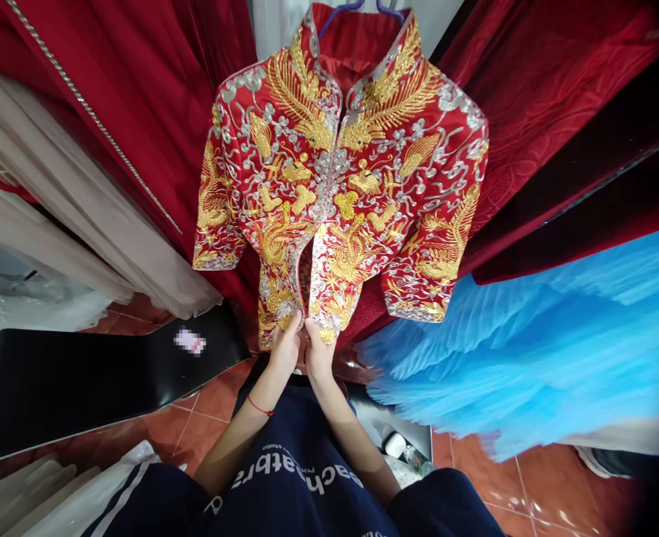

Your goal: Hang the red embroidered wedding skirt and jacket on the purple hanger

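Note:
A red jacket (374, 175) with gold and silver embroidery hangs in front of me from a purple hanger (341, 10). Its high collar stands up, and the front edges meet over the chest but part near the hem. My left hand (285, 344) pinches the front hem corner on the left side of the view, thumb on top. Close beside it, my right hand (319, 350) grips the other front corner the same way. The fingers behind the cloth are partly hidden. A thin red string bracelet (261, 408) circles my left wrist.
Dark red garments (139, 82) and cream dresses (77, 164) hang on the left. A blue pleated tulle dress (542, 335) spreads on the right. A long black panel (83, 384) with a small blurred item lies at lower left, above the orange floor tiles (198, 432).

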{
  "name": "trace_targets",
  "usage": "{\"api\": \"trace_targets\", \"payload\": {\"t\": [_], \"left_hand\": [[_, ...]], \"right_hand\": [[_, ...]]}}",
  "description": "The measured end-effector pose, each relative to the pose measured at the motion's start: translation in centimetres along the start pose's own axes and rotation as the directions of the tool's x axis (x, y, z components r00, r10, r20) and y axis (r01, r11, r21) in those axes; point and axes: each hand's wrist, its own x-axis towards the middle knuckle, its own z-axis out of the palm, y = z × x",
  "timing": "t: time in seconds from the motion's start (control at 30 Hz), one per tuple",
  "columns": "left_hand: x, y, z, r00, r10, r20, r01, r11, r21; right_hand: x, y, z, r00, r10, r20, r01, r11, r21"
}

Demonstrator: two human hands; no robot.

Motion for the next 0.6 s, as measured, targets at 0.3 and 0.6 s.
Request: {"api": "trace_targets", "payload": {"t": [0.3,0.6], "left_hand": [[-0.12,-0.52,-0.21,0.999,0.013,-0.05,-0.012,1.0,0.013],[-0.02,-0.37,-0.43,0.997,0.021,-0.068,-0.02,1.0,0.007]], "right_hand": [[0.04,-0.17,-0.23,1.0,-0.02,-0.019,0.021,1.0,0.02],[0.0,0.12,-0.02,1.0,-0.003,-0.014,0.004,0.999,0.034]]}}
